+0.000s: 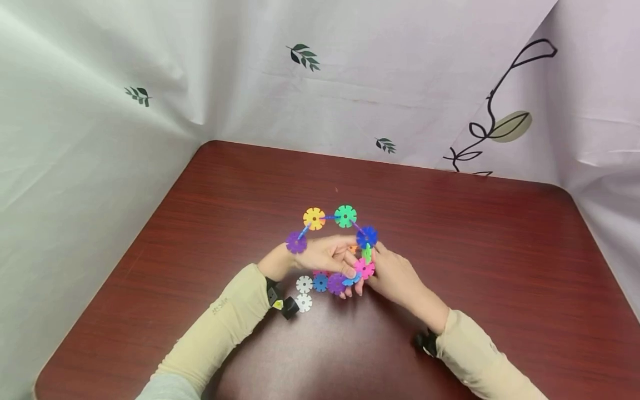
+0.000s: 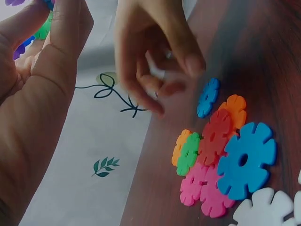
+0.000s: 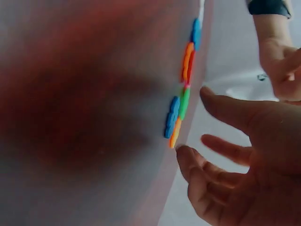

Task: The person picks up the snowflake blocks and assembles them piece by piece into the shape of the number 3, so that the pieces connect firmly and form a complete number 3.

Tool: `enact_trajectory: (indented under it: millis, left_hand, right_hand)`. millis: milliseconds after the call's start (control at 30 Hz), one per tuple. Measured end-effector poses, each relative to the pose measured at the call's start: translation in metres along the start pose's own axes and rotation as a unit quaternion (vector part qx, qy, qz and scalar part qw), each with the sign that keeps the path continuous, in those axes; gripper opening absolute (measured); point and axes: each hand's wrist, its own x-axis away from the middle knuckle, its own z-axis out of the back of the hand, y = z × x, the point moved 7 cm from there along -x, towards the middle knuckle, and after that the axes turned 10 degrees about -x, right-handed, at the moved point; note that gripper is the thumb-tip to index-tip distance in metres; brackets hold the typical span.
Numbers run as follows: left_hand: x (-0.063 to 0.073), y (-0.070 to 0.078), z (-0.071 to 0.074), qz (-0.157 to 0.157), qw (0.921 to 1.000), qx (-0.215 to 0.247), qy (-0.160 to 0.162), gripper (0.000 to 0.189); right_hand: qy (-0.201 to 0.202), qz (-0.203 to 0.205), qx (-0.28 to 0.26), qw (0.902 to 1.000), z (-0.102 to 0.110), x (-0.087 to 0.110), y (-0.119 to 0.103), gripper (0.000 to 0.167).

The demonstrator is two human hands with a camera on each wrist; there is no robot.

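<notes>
My left hand (image 1: 325, 255) pinches a chain of joined snowflake discs, its thumb on a light blue disc (image 1: 351, 279). The chain arches over that hand, with a yellow disc (image 1: 314, 219), a green disc (image 1: 345, 216), a dark blue disc (image 1: 367, 237) and a pink disc (image 1: 364, 268) among its pieces. In the left wrist view, my right hand (image 2: 155, 52) hangs above the table with loosely bent fingers and nothing between them. Near its fingertips lie loose discs: a small blue disc (image 2: 208, 97), a red disc (image 2: 215, 136) and a green disc (image 2: 188, 154).
More loose discs lie under the hands, including a larger blue disc (image 2: 256, 174) and white discs (image 1: 303, 303). The dark red wooden table (image 1: 240, 183) is bordered at the back and sides by a pale cloth (image 1: 350, 83) with leaf prints.
</notes>
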Motion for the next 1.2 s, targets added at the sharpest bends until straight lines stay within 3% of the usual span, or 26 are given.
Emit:
enact_trajectory:
  millis: [300,500,667,867,1067,1200]
  left_hand:
    - [0.006,-0.002,-0.002,0.021,0.9995,-0.003,-0.024,0.041]
    - [0.011,-0.003,0.001,0.024,0.9988,-0.016,-0.041,0.045]
    - [0.014,-0.004,0.003,0.025,0.9984,-0.016,-0.048,0.047]
    - [0.027,0.003,0.017,0.015,0.9981,-0.059,-0.01,0.049]
    - [0.041,0.005,0.027,-0.002,0.9983,-0.056,0.015,0.054]
    - [0.043,0.005,0.03,-0.002,0.9957,-0.082,0.043,0.052]
  right_hand:
    - [-0.049,-0.064,0.034,0.9961,-0.006,-0.022,0.007,0.017]
    - [-0.056,-0.08,0.045,0.9942,-0.006,-0.024,0.018,0.028]
    - [-0.063,-0.089,-0.001,0.994,-0.007,-0.024,0.024,0.03]
    - [-0.079,-0.107,-0.057,0.9894,-0.008,-0.025,0.027,0.031]
    - [-0.123,-0.154,-0.123,0.9725,-0.012,-0.022,0.032,0.031]
    - [-0.137,-0.163,-0.167,0.9626,-0.016,-0.019,0.037,0.03]
